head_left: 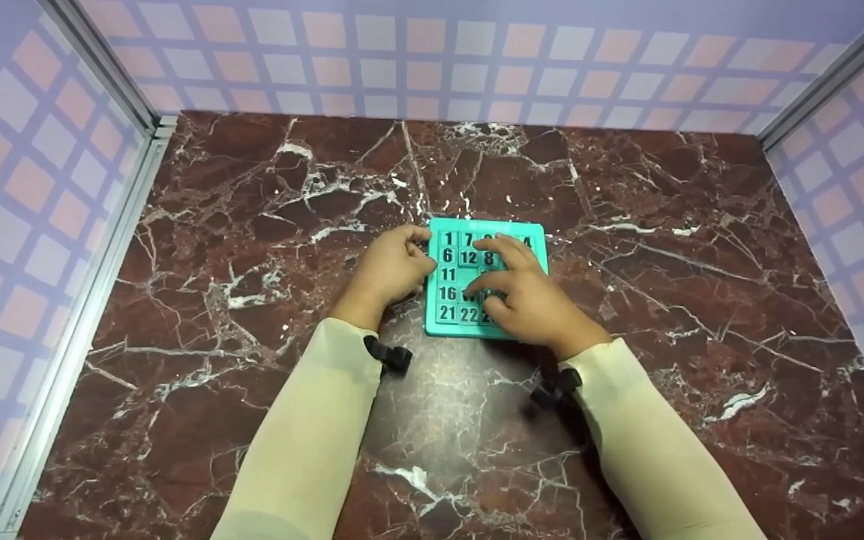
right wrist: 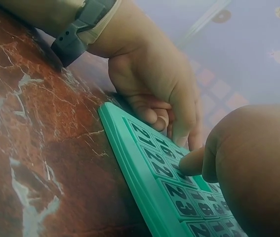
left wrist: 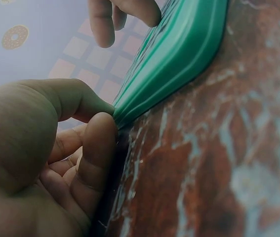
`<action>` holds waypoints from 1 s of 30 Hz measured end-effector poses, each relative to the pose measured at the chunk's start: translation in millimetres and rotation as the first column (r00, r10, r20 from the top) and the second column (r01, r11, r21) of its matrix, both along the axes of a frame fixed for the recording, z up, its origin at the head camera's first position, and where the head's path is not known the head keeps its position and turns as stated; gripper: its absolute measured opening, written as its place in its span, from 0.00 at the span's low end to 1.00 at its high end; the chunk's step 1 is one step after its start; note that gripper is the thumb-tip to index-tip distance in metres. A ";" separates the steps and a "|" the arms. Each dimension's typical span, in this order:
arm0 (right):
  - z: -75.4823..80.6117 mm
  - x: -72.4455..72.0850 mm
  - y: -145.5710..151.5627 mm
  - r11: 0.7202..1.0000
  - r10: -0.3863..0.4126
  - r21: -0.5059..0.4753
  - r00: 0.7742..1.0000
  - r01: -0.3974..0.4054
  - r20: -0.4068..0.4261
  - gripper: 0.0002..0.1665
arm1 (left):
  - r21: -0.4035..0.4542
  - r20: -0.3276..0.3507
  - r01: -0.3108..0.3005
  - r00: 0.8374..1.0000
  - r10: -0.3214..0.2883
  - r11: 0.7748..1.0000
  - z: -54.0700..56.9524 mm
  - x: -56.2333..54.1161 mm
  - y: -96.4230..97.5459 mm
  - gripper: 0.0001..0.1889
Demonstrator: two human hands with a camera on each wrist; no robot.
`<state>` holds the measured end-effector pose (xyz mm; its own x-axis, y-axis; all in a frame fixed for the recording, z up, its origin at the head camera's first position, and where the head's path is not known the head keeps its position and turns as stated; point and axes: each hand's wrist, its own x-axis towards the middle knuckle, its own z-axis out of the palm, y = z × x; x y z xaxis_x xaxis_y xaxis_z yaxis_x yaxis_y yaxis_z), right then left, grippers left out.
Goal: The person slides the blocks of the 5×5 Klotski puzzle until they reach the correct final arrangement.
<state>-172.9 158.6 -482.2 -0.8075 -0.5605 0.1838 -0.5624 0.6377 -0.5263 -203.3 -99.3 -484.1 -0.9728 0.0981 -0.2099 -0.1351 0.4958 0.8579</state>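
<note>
A turquoise number slide puzzle [head_left: 432,326] lies flat on the marbled table, its grey tiles bearing black numbers. My left hand [head_left: 391,266] holds the puzzle's left edge; in the left wrist view the thumb and a finger [left wrist: 98,143] pinch the rim. Over the right part of the board is my right hand [head_left: 533,300], hiding several tiles. One of its fingertips [right wrist: 191,163] touches a tile in the lower rows, seen in the right wrist view. Its other fingers spread above the upper rows. A tile-free gap shows in the third row, right of the 11.
The dark red marbled table [head_left: 252,225] stretches around the puzzle on every side. Checked panels [head_left: 424,60] in metal frames stand at the back and both sides. A black wrist strap [head_left: 388,354] sits at the left cuff, another [head_left: 558,388] at the right.
</note>
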 end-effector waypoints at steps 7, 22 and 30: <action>1.3 -1.1 0.1 1.000 -0.001 -0.008 1.000 0.001 -0.008 0.22 | 0.011 0.005 -0.003 1.000 0.003 1.000 0.7 0.2 0.6 0.30; 0.8 -7.9 -1.1 0.998 -0.061 0.025 0.997 0.063 -0.055 0.25 | 0.016 -0.003 -0.005 1.000 0.005 1.000 0.4 -0.2 0.0 0.30; -1.8 -16.9 -2.3 0.993 -0.091 0.073 0.992 0.098 -0.087 0.24 | 0.007 0.003 -0.004 1.000 0.004 1.000 1.1 0.4 0.6 0.30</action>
